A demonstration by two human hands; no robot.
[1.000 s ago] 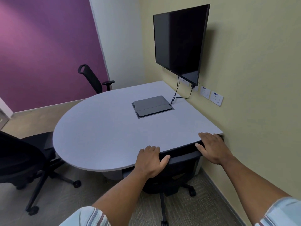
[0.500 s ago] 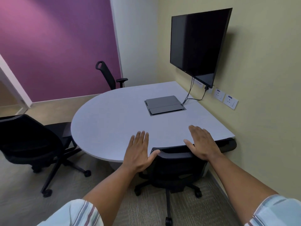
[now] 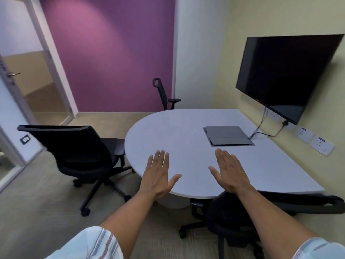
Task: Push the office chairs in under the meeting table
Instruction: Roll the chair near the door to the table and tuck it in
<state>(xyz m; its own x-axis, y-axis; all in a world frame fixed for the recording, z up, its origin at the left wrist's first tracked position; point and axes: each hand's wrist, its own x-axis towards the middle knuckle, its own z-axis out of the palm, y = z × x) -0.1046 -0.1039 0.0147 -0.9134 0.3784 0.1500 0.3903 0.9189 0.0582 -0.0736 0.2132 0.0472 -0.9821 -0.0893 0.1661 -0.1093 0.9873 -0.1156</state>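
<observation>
Hands point(image 3: 158, 176) flat above grey table point(image 3: 186, 128); purple wall point(image 3: 112, 53).

Both hands — left point(image 3: 158, 176), right point(image 3: 230, 172) — off the near chair point(image 3: 233, 215) backrest, now flat and empty above the table point(image 3: 186, 131)

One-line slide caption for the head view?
Both open hands, left and right, hover over the meeting table; near chair tucked in, left chair still out.

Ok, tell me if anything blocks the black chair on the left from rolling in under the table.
Nothing visible does. The black chair on the left faces the meeting table with its seat already at the rounded edge, and the carpet around its wheels is bare. Both hands, left and right, hover open over the tabletop.
</observation>
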